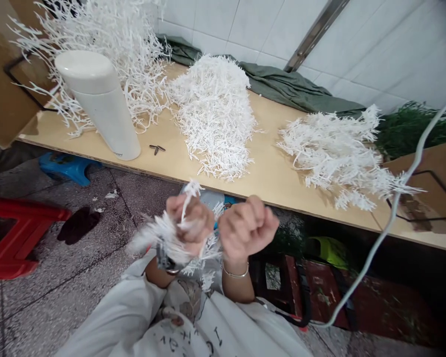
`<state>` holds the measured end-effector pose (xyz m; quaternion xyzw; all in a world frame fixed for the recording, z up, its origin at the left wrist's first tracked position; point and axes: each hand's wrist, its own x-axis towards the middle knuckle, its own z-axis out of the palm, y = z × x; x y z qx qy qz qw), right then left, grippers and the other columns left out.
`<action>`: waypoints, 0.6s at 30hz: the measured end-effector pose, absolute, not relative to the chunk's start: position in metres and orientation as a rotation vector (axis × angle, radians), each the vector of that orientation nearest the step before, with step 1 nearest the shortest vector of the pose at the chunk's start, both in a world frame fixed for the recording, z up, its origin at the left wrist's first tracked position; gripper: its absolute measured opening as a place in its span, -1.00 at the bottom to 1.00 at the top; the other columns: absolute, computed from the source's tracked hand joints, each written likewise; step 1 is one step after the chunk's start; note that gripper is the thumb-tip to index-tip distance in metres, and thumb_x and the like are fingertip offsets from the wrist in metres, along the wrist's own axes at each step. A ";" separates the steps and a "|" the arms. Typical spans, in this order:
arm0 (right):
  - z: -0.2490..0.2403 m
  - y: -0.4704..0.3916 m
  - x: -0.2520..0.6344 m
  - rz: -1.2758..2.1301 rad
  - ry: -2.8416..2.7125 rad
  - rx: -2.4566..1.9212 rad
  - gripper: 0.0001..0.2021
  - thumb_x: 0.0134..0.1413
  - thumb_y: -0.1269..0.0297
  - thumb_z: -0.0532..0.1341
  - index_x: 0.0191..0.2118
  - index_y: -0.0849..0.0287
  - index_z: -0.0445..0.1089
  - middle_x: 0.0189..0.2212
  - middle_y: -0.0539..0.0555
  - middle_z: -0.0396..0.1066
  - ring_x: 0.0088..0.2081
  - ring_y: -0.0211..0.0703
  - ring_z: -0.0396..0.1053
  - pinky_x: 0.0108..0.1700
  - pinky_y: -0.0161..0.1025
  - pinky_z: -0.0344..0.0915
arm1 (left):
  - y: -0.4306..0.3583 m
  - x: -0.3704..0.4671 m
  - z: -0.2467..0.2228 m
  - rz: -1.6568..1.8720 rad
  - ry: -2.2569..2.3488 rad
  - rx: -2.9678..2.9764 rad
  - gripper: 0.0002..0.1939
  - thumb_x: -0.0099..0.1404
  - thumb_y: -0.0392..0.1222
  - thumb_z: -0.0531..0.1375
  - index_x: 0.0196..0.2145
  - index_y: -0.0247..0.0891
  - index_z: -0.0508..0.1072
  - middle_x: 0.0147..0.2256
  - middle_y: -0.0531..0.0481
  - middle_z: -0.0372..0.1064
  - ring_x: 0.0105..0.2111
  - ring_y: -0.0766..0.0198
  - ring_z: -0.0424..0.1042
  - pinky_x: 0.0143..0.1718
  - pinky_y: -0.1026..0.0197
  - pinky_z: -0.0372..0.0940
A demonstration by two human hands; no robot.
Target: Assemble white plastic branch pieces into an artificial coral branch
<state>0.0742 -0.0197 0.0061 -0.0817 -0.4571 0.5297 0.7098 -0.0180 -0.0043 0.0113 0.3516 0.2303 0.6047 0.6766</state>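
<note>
My left hand [193,220] is closed around white plastic sprigs [159,235], whose feathery tips stick out on both sides and blur with motion. Beside it, my right hand [245,228] is curled into a fist; whatever its fingers grip is hidden. More white sprig tips hang between and below the two wrists. Both hands are over my lap, just in front of the bench edge. On the bench ahead lie a dense heap of white sprigs [219,114], a looser bundle of white sprigs [334,148] to the right, and a tall pile of bare white branches [134,64] at the left.
A white bottle [100,109] stands near the bench's [271,158] front edge, with a few dark seeds [156,148] beside it. A pale cable [397,198] crosses the right side. Stools, one red [18,213] and one blue [67,166], are on the floor at left.
</note>
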 end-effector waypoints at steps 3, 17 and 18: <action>0.017 -0.019 0.076 1.107 -0.995 -0.137 -0.68 0.25 0.16 -0.10 -0.54 0.09 -0.06 -0.70 -0.20 -0.28 -0.80 -0.44 -0.36 -0.78 -0.44 -0.17 | 0.000 -0.024 0.012 1.455 0.385 0.695 -0.33 0.18 0.24 0.08 -0.74 -0.21 -0.19 -0.89 0.27 -0.46 -0.92 0.51 -0.39 -0.90 0.34 -0.26; 0.022 0.033 0.127 0.142 -1.558 -1.198 -0.79 0.12 0.25 0.15 -0.11 0.04 0.39 -0.07 0.09 0.39 0.04 -0.05 0.29 0.11 0.06 0.21 | 0.003 -0.027 0.007 1.392 0.469 0.722 -0.51 0.15 0.10 0.20 -0.74 -0.23 0.17 -0.81 0.18 -0.07 -0.82 0.52 -0.13 -0.79 0.29 -0.21; 0.022 0.025 0.121 0.219 -1.536 -1.066 -0.82 0.15 0.26 0.13 -0.14 0.02 0.41 -0.12 0.07 0.42 -0.02 -0.09 0.35 0.05 0.01 0.28 | 0.003 -0.026 0.007 1.377 0.483 0.733 -0.51 0.16 0.10 0.18 -0.73 -0.23 0.18 -0.80 0.18 -0.06 -0.82 0.51 -0.11 -0.79 0.29 -0.21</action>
